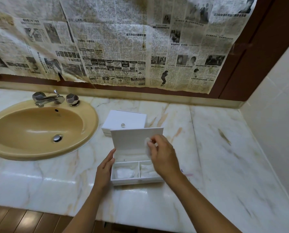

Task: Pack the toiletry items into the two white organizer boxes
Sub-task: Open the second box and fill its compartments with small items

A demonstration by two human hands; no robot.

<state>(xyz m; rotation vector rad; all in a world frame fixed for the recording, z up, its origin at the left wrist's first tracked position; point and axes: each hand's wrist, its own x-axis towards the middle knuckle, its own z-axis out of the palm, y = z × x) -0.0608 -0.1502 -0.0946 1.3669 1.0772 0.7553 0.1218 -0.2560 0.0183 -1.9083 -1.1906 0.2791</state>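
An open white organizer box point(133, 172) stands nearest, lid upright, white items in both front compartments; a closed white box point(123, 120) with a clear knob sits just behind; a white round pad point(147, 147) is held above the open box.

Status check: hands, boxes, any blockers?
Left hand flat against open box side. Right hand pinching white cotton pad above its compartments. Second box closed behind. Nothing in the way.
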